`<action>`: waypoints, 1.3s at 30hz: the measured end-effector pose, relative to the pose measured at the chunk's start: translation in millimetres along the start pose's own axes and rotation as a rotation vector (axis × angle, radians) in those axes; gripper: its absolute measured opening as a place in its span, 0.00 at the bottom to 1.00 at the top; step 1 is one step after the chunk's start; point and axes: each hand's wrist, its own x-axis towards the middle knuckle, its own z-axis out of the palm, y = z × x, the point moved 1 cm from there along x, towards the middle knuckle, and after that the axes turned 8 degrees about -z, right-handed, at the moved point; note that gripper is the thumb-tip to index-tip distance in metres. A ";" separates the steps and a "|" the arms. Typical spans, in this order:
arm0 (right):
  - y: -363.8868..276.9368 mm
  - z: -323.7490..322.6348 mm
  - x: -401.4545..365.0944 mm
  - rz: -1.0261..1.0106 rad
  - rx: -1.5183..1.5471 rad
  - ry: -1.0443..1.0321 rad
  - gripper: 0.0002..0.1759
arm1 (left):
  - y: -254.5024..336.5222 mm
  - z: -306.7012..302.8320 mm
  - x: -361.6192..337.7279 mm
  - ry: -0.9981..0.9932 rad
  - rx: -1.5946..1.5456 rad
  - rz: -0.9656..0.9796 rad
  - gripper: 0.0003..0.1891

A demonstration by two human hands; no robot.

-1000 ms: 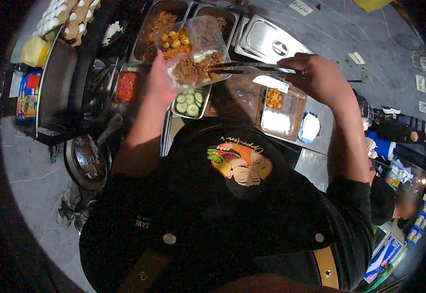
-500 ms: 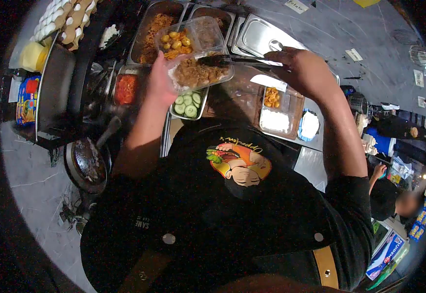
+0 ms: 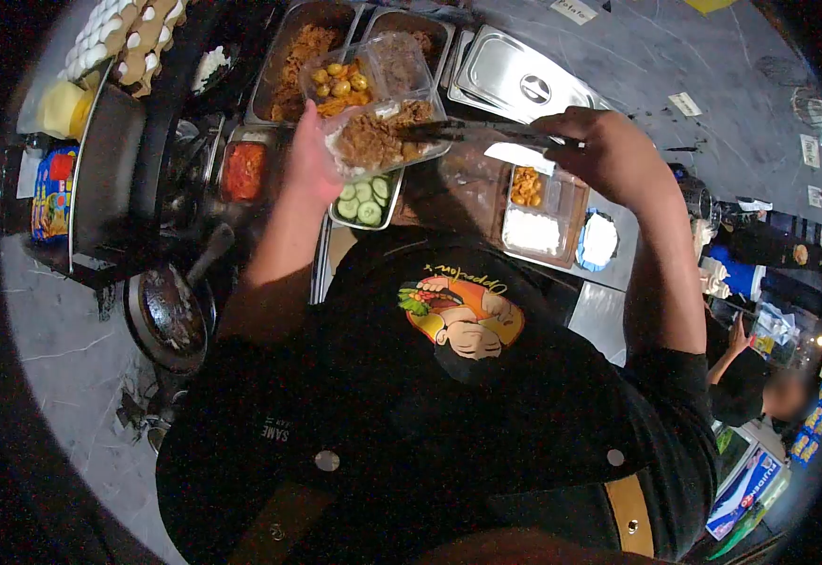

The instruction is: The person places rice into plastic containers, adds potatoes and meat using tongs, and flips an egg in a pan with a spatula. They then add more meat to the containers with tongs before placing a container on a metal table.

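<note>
My left hand [image 3: 307, 160] grips the near left side of a clear plastic food container [image 3: 400, 164], tilted above the metal pans. Shredded brown meat [image 3: 370, 139] lies over white rice in its near part, and small round potatoes [image 3: 338, 80] sit in a farther compartment. My right hand [image 3: 609, 155] is closed around black tongs [image 3: 500, 132], whose tips reach the meat at the container's right side. Below the container stands a small tray of cucumber slices [image 3: 364, 202].
A second clear container [image 3: 535, 247] with rice and potatoes rests on a brown board [image 3: 453, 202]. Food pans [image 3: 258, 104] and steel lids [image 3: 533, 75] line the back. To the left are a red-filled tray [image 3: 243, 171] and a frying pan [image 3: 171, 306]. Another person [image 3: 745, 381] is at right.
My right hand has moved slightly right and down with the tongs, their tips shifting toward the container's right edge. My left hand and the container stay nearly still. The other person's arm has moved.
</note>
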 end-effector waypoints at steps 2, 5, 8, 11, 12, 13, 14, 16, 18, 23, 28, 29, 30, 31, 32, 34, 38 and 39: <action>0.8 1.7 -1.8 0.066 -0.034 -0.024 0.21 | -0.5 1.9 -1.9 0.018 0.007 0.013 0.45; 0.7 0.4 -8.4 0.111 -0.045 -0.037 0.22 | 1.0 -0.4 0.5 -0.004 0.014 0.005 0.46; -5.6 -3.9 -12.6 0.076 -0.009 -0.038 0.22 | 1.1 -2.5 1.6 0.013 0.003 -0.038 0.46; -5.9 5.5 -11.0 0.086 -0.075 -0.037 0.21 | 0.7 0.8 2.7 0.008 0.013 -0.028 0.47; -5.5 9.0 -8.7 0.099 -0.157 -0.032 0.20 | 0.7 2.2 3.5 0.013 0.027 -0.014 0.47; -6.1 9.6 -6.9 0.092 -0.174 -0.011 0.20 | 0.8 3.5 4.1 0.019 0.040 0.003 0.47; -5.5 8.8 -7.6 0.092 -0.175 -0.011 0.20 | 0.8 2.9 5.0 0.019 0.039 0.003 0.47; -3.3 6.3 -9.2 0.072 -0.113 0.029 0.20 | 1.1 0.8 5.8 0.023 0.024 -0.021 0.46; -3.0 3.3 -10.4 0.073 -0.057 0.073 0.20 | 2.0 3.0 3.1 0.022 0.017 -0.027 0.45; 4.0 19.2 -8.9 0.234 -0.110 0.036 0.19 | 0.7 13.9 -3.9 0.027 0.026 0.028 0.42; -1.5 18.0 -9.0 0.140 -0.115 0.097 0.19 | -0.3 2.2 5.1 0.001 -0.009 0.012 0.42; -0.3 18.5 -9.5 0.140 -0.114 0.096 0.19 | 0.0 0.5 5.9 0.002 -0.009 0.012 0.42; 1.5 19.3 -10.1 0.119 -0.137 0.062 0.18 | 0.7 -1.1 6.7 -0.010 -0.005 0.008 0.42; 2.5 19.9 -10.2 0.099 -0.159 0.029 0.18 | 1.2 -2.5 7.8 -0.023 0.000 0.004 0.42; -0.2 19.1 -9.2 0.099 -0.161 0.030 0.18 | 1.8 -0.7 6.6 -0.024 0.000 0.005 0.42; -7.1 17.3 -6.2 0.106 -0.127 0.061 0.18 | 1.1 3.1 4.5 0.001 0.022 0.035 0.43; -13.2 19.3 4.6 0.087 -0.126 0.102 0.18 | 1.0 -3.0 10.2 -0.019 0.018 0.001 0.44; -11.4 23.3 8.2 0.093 -0.167 0.084 0.19 | 0.2 1.6 7.9 0.007 0.027 -0.002 0.44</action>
